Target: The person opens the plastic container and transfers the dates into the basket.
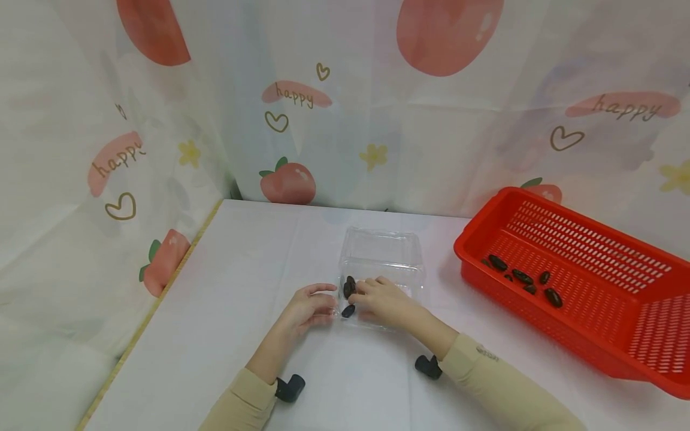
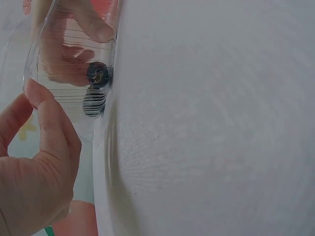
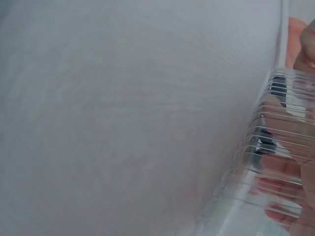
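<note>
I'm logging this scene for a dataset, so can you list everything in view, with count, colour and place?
Clear plastic box: one, transparent, lid open, at the middle of the table.
Dark dates in the box: at least two, black-brown, at its near left corner, by the fingers.
Red basket: one, red, slotted, at the table's right side.
Dark dates in the basket: about six, black-brown, on its floor near the left end.
Table: one, covered in white cloth.
Curtain: white with peaches, hearts and the word happy, behind and to the left.
Left hand: holds the box's left near edge.
Right hand: rests in the box, fingers at the dates.
</note>
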Motion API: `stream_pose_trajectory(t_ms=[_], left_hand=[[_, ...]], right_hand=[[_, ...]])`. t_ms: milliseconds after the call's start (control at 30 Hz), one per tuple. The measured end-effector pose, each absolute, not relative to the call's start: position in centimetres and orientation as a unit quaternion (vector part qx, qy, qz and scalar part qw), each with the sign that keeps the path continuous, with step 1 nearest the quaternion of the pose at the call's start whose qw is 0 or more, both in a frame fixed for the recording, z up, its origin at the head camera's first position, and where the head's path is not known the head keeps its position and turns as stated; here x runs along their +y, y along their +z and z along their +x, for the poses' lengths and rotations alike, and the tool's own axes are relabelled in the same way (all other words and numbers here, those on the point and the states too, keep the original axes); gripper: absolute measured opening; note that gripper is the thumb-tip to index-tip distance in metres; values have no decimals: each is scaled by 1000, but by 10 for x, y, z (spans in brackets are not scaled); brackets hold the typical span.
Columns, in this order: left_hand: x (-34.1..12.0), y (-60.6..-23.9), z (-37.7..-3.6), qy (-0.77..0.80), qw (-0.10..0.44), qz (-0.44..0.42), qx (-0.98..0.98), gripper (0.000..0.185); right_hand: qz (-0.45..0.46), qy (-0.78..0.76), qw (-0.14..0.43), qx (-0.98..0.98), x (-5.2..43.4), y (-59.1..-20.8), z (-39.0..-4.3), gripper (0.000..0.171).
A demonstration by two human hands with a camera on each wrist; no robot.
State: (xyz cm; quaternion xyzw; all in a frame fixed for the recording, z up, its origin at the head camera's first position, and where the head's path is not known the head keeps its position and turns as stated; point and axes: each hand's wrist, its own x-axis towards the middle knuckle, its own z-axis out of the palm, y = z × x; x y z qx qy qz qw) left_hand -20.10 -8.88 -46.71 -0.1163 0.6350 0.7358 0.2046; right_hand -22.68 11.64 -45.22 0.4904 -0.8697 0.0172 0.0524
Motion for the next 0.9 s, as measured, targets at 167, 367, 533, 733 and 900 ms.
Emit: stream_pose_trajectory(t_ms=[167, 367, 533, 733, 900], left_hand=[[-89, -466, -201, 735, 206, -117, 635, 38], [-90, -465, -200, 738, 212, -108, 632, 40], [-89, -453, -196, 735, 212, -103, 636, 39], [-88, -465, -200, 736, 202, -112, 636, 37], [-88, -465, -200, 735, 203, -109, 638, 38]], right_hand=[[494, 13, 54, -868, 115, -455, -228, 26], [495, 13, 71, -866, 114, -458, -229, 19], [500, 5, 83, -862, 113, -460, -230, 21], [506, 1, 101, -857, 111, -463, -232, 19], [508, 5, 103, -855, 112, -462, -231, 17]])
